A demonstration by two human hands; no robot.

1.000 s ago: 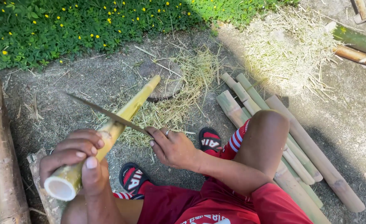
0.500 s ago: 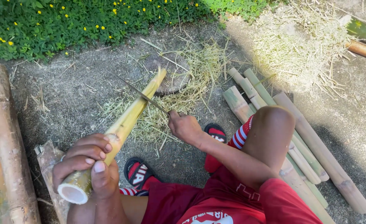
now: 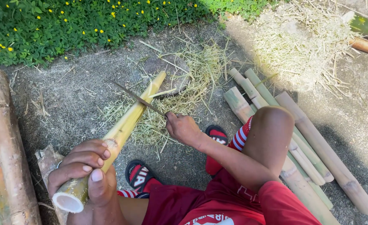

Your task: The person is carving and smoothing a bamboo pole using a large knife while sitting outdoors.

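Observation:
My left hand [image 3: 86, 166] grips the near, hollow end of a long yellow-green bamboo pole [image 3: 127, 121] that slants away to the upper right, its far tip on the ground. My right hand [image 3: 184, 128] holds the handle of a long thin knife [image 3: 136, 98]. The blade lies across the pole about midway along, pointing up and left. Pale bamboo shavings [image 3: 192, 79] lie under and beyond the pole. My bent right knee [image 3: 271, 125] sits right of the knife hand, and my feet in red and black sandals [image 3: 140, 175] rest below the pole.
A pile of cut bamboo lengths [image 3: 300, 137] lies on the right, beside my leg. Thick bamboo trunks [image 3: 4, 141] lie along the left edge. A heap of dry shavings [image 3: 304, 46] sits at the upper right. Green plants with yellow flowers [image 3: 67, 25] border the top.
The knife has drawn back down the pole from near its far tip to about the middle. My left hand keeps its grip on the near end.

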